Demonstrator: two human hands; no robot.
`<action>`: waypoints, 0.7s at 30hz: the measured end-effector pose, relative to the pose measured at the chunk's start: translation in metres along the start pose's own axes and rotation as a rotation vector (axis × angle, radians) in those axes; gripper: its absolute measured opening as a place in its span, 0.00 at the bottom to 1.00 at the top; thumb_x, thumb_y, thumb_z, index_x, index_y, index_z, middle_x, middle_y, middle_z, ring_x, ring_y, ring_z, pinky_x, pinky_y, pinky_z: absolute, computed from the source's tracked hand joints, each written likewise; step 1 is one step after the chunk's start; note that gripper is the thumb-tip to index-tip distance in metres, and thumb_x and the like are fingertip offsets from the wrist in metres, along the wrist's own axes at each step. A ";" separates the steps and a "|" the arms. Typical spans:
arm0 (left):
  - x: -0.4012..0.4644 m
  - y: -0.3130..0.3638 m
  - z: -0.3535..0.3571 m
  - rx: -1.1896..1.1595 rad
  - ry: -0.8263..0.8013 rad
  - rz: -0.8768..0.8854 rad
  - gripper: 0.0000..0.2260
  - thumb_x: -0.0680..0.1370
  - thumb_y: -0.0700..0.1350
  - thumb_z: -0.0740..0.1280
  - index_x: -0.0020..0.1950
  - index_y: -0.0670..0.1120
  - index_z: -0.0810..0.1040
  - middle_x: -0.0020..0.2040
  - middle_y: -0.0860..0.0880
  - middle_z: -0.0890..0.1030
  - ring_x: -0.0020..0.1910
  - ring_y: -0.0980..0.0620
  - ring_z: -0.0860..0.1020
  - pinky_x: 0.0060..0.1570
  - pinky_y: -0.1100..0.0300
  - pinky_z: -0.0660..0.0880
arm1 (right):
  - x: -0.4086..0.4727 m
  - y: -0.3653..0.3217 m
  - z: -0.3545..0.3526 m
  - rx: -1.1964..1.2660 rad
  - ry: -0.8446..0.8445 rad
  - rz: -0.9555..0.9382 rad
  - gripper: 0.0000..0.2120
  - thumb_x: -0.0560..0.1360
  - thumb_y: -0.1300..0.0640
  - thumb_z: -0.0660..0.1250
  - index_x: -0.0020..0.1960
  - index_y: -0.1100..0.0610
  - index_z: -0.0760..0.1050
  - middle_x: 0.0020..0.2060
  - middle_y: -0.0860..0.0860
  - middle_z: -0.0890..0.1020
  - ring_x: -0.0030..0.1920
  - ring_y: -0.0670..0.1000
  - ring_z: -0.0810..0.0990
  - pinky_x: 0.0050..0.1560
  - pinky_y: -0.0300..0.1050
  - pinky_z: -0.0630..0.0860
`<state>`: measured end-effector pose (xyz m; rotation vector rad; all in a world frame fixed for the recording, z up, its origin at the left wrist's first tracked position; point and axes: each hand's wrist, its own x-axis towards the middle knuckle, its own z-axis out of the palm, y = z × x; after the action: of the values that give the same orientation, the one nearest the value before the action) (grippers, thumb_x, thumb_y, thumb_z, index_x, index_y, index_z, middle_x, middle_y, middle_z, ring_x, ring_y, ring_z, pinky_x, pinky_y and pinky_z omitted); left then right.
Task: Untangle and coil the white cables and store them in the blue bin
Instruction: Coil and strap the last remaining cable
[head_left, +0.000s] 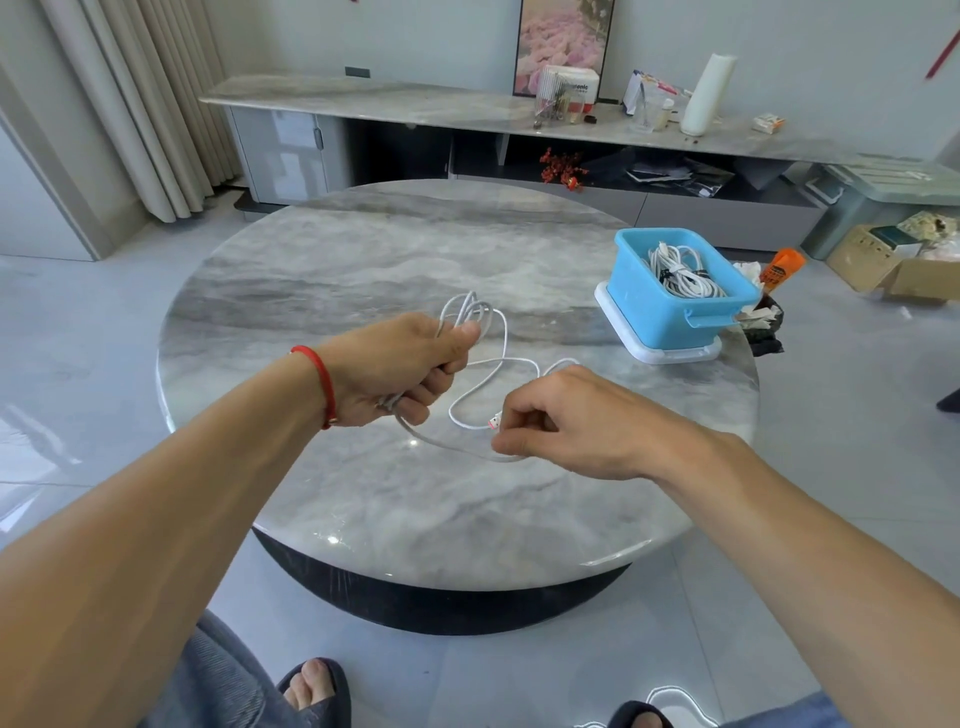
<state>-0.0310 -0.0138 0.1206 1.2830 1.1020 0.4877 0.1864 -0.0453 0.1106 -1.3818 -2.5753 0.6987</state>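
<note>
A white cable (480, 387) hangs over the round marble table (363, 270). My left hand (400, 366) grips a bunch of its loops, which stick out above the fist. My right hand (566, 421) pinches the cable near its plug end, a small white connector with red marks. A loose stretch snakes between the two hands above the tabletop. At the table's right edge stands the blue bin (654, 312) on a white lid, and bundled white cables (680, 270) tied with dark straps lie inside it.
Behind the table runs a long low marble console (363, 98) with a paper roll, boxes and small items. Cardboard boxes (883, 265) and an orange bottle (779, 267) sit on the floor at right. My feet in slippers show below.
</note>
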 end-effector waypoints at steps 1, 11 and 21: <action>0.001 -0.001 0.001 -0.019 -0.004 -0.002 0.20 0.82 0.59 0.59 0.36 0.49 0.62 0.34 0.50 0.53 0.29 0.53 0.51 0.23 0.65 0.55 | -0.001 -0.001 -0.003 0.011 -0.006 -0.003 0.12 0.78 0.43 0.71 0.42 0.50 0.82 0.33 0.45 0.80 0.36 0.44 0.75 0.37 0.37 0.71; 0.006 -0.014 0.016 0.070 -0.008 -0.026 0.17 0.83 0.56 0.60 0.41 0.45 0.70 0.35 0.47 0.72 0.27 0.54 0.56 0.25 0.63 0.56 | -0.001 -0.002 0.001 -0.010 -0.024 -0.042 0.12 0.80 0.44 0.69 0.41 0.50 0.81 0.39 0.44 0.82 0.43 0.44 0.80 0.45 0.46 0.77; 0.010 -0.017 0.028 0.019 -0.194 -0.003 0.21 0.84 0.56 0.58 0.47 0.40 0.77 0.32 0.45 0.73 0.27 0.54 0.61 0.25 0.63 0.59 | -0.001 0.011 0.003 0.343 0.314 -0.002 0.12 0.80 0.52 0.71 0.40 0.56 0.81 0.33 0.46 0.85 0.29 0.43 0.74 0.33 0.34 0.67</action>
<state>-0.0071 -0.0251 0.0989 1.3157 0.9474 0.3431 0.1947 -0.0421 0.1029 -1.2623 -2.1006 0.8042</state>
